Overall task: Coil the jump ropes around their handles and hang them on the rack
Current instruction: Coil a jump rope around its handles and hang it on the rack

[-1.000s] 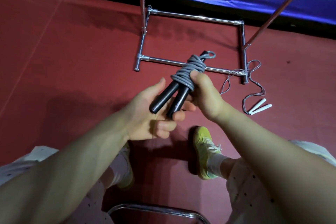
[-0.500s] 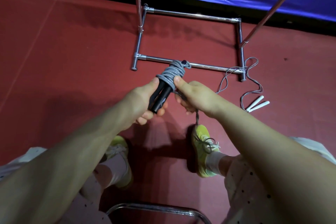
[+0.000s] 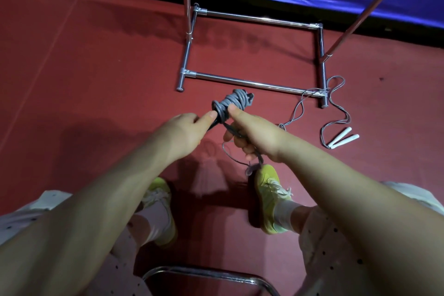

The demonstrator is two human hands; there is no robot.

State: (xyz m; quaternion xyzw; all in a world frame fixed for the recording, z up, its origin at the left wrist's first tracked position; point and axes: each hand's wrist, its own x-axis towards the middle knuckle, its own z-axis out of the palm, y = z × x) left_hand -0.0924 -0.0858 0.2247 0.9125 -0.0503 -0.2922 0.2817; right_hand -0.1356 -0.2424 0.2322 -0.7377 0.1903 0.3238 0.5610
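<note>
Step in hand: finishing the coil on the grey jump rope [image 3: 231, 103], judged to be at the securing of its loose end. The bundle is held in the air in front of the person, above the red floor [image 3: 96, 79] and short of the rack [image 3: 252, 84], whose near base bar lies just beyond it. The left hand [image 3: 185, 132] closes its grip on the dark handles below the coil, thumb laid against the windings. The right hand [image 3: 254, 134] pinches the coil with its thumb, and its curled fingers hold a short free tail that dangles toward the right shoe [image 3: 271, 197]. A second rope with white handles [image 3: 342, 137] lies uncoiled on the floor, its cord touching the rack's right foot. Next move, as judged: tuck or knot the tail without loosening the windings, then lift the bundle to the rack's upper rail, which is out of view.
</note>
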